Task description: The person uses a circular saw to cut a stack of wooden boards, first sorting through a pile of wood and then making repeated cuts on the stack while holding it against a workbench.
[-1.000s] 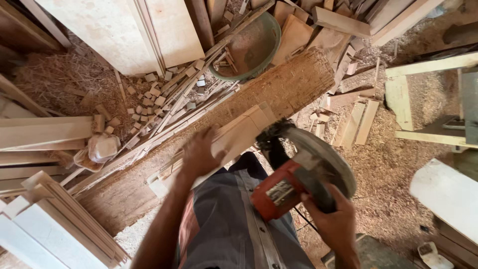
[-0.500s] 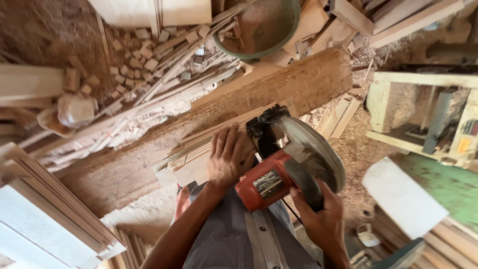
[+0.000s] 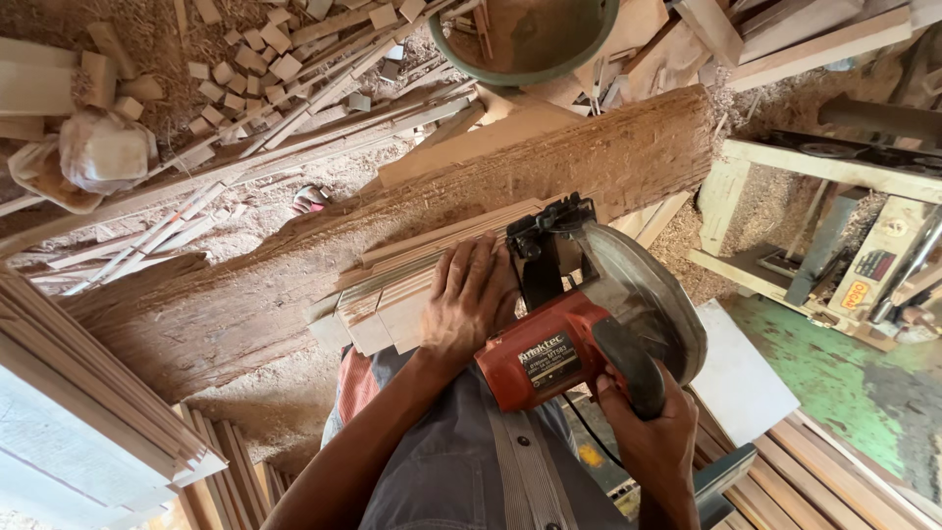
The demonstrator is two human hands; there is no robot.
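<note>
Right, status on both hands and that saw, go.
Left hand flat on the stacked pale wooden slats. Right hand gripping the red circular saw by its black handle. Rough sawdust-covered beam beneath; nothing blocking.

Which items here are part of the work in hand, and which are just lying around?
In use:
- red circular saw, gripped by the right hand
- bundle of thin wood strips, pressed down by the left hand
- rough log under the strips

Lying about:
- green basin
- small offcut blocks
- stacked boards
</note>
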